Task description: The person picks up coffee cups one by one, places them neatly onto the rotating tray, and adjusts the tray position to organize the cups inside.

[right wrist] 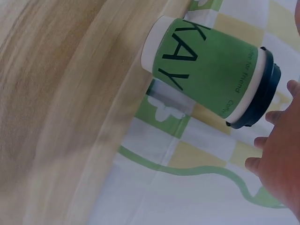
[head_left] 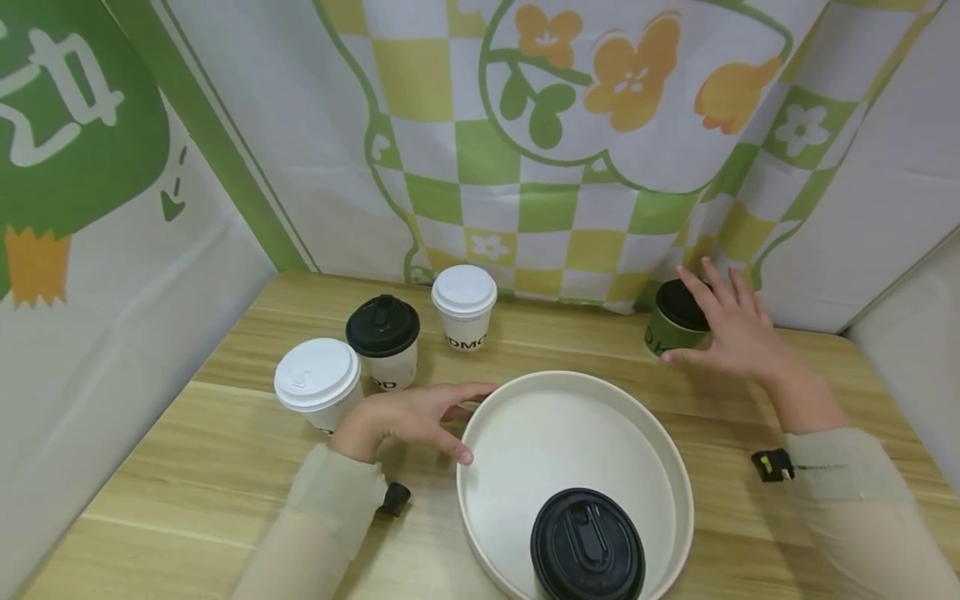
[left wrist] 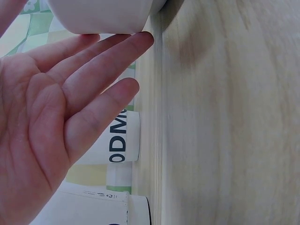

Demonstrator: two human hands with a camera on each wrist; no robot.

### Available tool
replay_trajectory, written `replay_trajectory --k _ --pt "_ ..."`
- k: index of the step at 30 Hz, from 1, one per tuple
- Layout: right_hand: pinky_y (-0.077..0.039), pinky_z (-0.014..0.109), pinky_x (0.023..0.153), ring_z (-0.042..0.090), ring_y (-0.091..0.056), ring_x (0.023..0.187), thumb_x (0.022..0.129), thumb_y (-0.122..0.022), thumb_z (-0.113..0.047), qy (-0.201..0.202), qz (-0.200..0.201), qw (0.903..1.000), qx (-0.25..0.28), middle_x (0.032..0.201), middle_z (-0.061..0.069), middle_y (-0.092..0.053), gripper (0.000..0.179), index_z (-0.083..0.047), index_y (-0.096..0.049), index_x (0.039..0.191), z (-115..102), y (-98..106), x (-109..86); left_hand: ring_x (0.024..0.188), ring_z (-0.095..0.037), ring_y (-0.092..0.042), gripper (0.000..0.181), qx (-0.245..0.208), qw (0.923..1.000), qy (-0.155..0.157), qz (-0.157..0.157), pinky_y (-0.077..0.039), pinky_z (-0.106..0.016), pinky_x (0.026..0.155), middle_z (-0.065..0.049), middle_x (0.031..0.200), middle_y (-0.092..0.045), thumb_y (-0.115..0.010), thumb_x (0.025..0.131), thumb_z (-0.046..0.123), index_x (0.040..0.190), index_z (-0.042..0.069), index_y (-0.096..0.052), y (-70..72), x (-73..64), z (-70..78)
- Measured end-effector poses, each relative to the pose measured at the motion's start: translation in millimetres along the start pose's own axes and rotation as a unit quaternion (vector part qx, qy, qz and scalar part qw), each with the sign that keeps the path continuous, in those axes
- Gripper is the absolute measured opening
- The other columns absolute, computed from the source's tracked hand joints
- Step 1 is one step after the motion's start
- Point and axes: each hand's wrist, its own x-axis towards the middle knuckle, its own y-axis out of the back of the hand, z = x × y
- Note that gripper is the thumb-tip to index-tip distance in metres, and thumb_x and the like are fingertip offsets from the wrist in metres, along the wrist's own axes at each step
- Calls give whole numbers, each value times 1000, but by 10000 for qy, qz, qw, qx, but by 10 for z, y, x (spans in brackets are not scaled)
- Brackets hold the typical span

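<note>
My left hand (head_left: 416, 415) is at the left side of a round cream tray (head_left: 562, 442), thumb over the rim. In the left wrist view its fingers (left wrist: 101, 70) are nearly straight, fingertips against the tray's outer wall (left wrist: 103, 16). A large black-lidded cup (head_left: 588, 542) stands in the tray's near part. At the back right, my right hand (head_left: 731, 329) spreads its fingers beside a green paper cup (head_left: 667, 335) with a black lid. The right wrist view shows this green cup (right wrist: 206, 70) upright on the table, fingertips close to its lid.
Left of the tray stand a white-lidded cup (head_left: 318, 375), a black-lidded white cup (head_left: 384, 333) and a smaller white-lidded cup (head_left: 465, 300). The wooden table (head_left: 187, 467) ends at a printed checkered cloth (head_left: 547, 200) behind, with white cloth walls at both sides.
</note>
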Motion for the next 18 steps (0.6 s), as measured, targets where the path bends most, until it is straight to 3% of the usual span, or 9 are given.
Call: replay_trajectory --k 12,18 --pt "-14 89 96 57 0 147 76 -82 -49 25 86 9989 459 167 18 6 119 -24 -3 161 97 -39 69 145 -42 -35 98 16 10000 73 16 -33 -49 119 -10 164 -26 -81 82 13 159 15 -21 -1 -4 4" --pt "-12 86 101 62 -5 144 75 -85 -40 255 318 9946 950 165 27 -2 118 -18 -8 161 153 -79 95 145 -41 -35 98 -40 10000 63 12 -34 -50 118 -10 164 -26 -81 82 13 159 15 -21 0 -6 2"
